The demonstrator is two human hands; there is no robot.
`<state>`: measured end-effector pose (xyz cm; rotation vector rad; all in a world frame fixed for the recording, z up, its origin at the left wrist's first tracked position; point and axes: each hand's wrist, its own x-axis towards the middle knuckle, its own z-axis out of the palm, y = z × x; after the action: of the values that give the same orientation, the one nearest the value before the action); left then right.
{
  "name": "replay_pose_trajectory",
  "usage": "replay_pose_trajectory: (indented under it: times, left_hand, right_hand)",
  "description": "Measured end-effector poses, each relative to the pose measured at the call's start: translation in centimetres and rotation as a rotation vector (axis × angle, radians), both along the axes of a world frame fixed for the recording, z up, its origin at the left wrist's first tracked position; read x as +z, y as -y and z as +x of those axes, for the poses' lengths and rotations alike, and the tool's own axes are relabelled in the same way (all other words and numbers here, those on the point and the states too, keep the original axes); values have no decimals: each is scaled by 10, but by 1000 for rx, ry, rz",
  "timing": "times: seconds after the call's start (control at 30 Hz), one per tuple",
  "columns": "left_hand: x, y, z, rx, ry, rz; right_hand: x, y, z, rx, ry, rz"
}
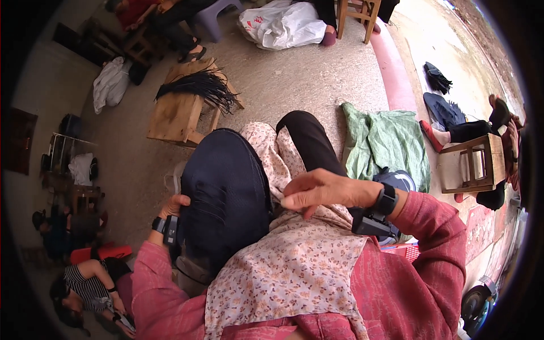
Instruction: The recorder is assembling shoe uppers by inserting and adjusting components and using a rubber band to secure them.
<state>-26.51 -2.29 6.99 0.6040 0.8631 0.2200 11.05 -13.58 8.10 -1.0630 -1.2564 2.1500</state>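
A large dark navy shoe [224, 170] lies over my lap, its rounded toe pointing away from me. Laces cross its middle, and a line of stitching follows its edge. My left hand [173, 205] grips the left side of the shoe, thumb at the edge and the other fingers mostly hidden. Just off the right side, above the flowered apron [294, 249], hovers my right hand [317, 190]. Its thumb and fingertips are drawn together; anything thin between them is too small to make out.
Ahead on the left, a wooden stool [175, 116] bears a bundle of black cords [198, 90]. Green cloth [388, 144] hangs at my right. White sacks [283, 25] lie at the back. People sit around, one by a wooden stool [473, 164] at far right.
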Motion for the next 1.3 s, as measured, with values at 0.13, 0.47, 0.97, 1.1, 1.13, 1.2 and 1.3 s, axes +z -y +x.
replay_pose_trajectory:
  times: [0.13,0.47,0.97,1.1,1.13,1.2,1.3]
  left_hand:
    - [-1,9,7,3,9,-3]
    - [-11,50,15,32,59,-11]
    - [-33,67,7,75,151,-48]
    - [-34,57,9,75,173,-51]
    - [-35,56,10,76,178,-50]
    - [-35,57,12,79,188,-50]
    - [-35,56,12,73,199,-53]
  right_hand:
    - [-52,-1,-17,88,6,144]
    - [-19,-7,-40,-172,188,252]
    - [-68,-6,-40,91,349,439]
    - [-40,-27,-42,63,548,483]
    - [-38,-29,-43,63,548,486]
    - [-33,-28,-46,-597,421,725]
    - [0,-31,-39,-398,206,508]
